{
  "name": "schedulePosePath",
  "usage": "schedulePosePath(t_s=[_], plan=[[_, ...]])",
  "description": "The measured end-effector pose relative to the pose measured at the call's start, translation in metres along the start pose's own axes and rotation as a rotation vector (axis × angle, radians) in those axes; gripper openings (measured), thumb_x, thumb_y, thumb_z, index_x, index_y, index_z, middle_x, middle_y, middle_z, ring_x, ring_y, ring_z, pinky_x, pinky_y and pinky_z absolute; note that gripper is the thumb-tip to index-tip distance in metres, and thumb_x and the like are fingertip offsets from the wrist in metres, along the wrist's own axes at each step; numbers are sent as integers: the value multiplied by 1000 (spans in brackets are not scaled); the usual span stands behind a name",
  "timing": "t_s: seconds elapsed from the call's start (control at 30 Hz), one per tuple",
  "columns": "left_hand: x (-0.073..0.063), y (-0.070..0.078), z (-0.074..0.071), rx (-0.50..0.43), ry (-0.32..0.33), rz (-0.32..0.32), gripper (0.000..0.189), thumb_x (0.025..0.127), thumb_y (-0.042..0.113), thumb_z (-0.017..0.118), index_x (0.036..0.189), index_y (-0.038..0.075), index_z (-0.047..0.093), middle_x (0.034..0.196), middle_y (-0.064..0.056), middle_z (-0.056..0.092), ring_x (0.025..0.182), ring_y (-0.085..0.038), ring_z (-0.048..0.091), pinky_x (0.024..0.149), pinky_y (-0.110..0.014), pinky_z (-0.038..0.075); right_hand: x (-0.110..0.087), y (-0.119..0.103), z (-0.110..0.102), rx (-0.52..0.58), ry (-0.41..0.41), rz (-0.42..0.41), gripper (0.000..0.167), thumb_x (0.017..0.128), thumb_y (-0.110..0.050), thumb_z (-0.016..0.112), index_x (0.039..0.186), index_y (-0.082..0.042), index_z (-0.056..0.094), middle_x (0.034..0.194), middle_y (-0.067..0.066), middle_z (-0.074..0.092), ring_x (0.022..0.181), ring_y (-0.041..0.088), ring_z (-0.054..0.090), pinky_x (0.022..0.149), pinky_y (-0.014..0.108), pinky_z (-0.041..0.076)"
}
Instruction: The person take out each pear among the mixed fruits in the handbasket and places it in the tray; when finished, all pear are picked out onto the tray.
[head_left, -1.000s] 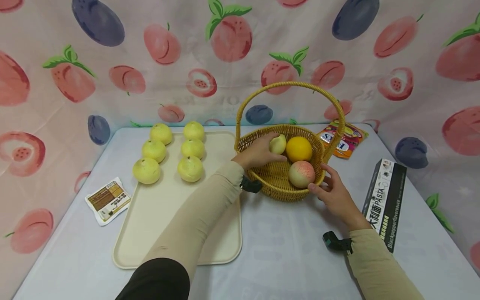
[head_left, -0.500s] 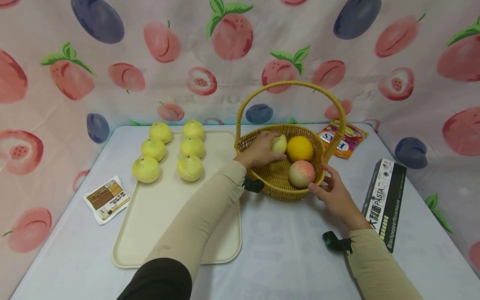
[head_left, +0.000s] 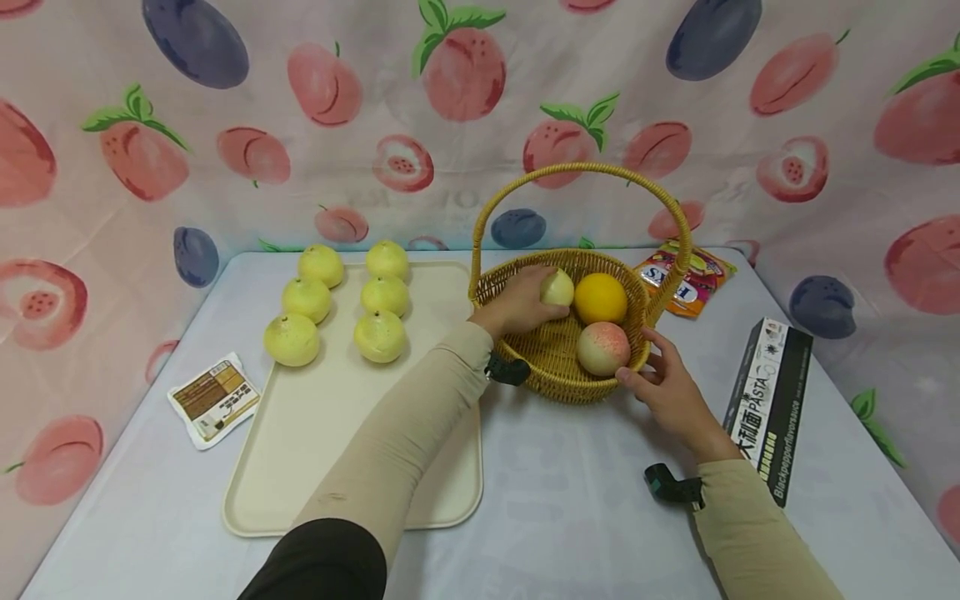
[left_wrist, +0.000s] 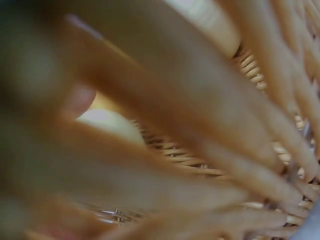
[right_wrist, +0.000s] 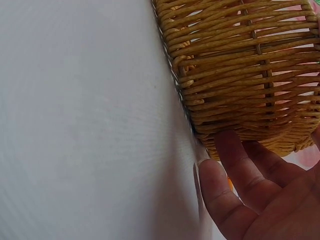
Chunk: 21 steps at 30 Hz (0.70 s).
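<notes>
In the head view my left hand (head_left: 522, 301) reaches into the wicker basket (head_left: 555, 385), its fingers and thumb curled round a pale yellow round fruit (head_left: 558, 287). The left wrist view is mostly blocked by blurred basket weave; through a gap part of the pale fruit (left_wrist: 112, 125) and a fingertip (left_wrist: 80, 100) show. An orange (head_left: 600, 298) and a pink-and-cream peach (head_left: 603, 348) lie in the basket's right half. Thumb and index finger of my right hand (head_left: 666, 390) hold the basket's right end at the rim. Lower fingers (right_wrist: 239, 162) touch its outer wall.
A cream tray (head_left: 360, 433) on the left bears several pale yellow fruits (head_left: 381, 336) in two columns. A brown-and-white packet (head_left: 216, 402) lies left of it. Behind the basket is an orange snack bag (head_left: 690, 279); a black-and-white pasta box (head_left: 772, 408) lies at right.
My left hand has shifted very slightly to the right inside the basket with the pale fruit. The right hand and basket stay in place.
</notes>
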<state>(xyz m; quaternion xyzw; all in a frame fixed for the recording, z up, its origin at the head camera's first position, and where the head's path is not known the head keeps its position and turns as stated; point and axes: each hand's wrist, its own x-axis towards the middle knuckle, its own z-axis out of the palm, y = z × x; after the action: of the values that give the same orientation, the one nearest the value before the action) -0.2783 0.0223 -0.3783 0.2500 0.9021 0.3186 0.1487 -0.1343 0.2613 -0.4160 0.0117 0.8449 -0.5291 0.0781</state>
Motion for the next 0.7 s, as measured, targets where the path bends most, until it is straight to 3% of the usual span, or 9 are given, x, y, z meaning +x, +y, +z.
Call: schedulePosePath(t_s=[0.2, 0.37, 0.47, 0.7], plan=[[0, -1, 1, 0, -21, -8, 69, 101, 36, 60, 158, 12, 30, 158, -13, 27, 139, -24, 34, 105, -38, 40, 1, 0, 0, -5, 1, 6, 90, 100, -43, 61, 162, -17, 1, 156, 31, 26, 126, 43, 49, 87, 27, 50], [1, 0, 2, -54, -12, 26, 64, 100, 31, 63, 152, 6, 37, 150, -12, 42, 126, -22, 46, 96, -33, 45, 1, 1, 0, -3, 4, 8, 91, 99, -43, 61, 162, -19, 1, 156, 31, 25, 127, 43, 49, 87, 27, 50], [-1, 0, 2, -92, -21, 15, 63, 98, 31, 66, 150, 5, 39, 143, -11, 48, 115, -21, 53, 90, -32, 47, 1, 1, 0, -3, 3, 10, 91, 99, -44, 61, 162, -19, 1, 156, 31, 25, 127, 43, 48, 89, 32, 50], [-2, 1, 3, -133, -38, -10, 64, 95, 28, 72, 146, 7, 40, 139, -12, 50, 110, -21, 54, 86, -31, 49, 1, 0, 0, -4, 6, 18, 91, 99, -44, 62, 162, -19, 1, 157, 30, 25, 128, 44, 48, 94, 40, 49]])
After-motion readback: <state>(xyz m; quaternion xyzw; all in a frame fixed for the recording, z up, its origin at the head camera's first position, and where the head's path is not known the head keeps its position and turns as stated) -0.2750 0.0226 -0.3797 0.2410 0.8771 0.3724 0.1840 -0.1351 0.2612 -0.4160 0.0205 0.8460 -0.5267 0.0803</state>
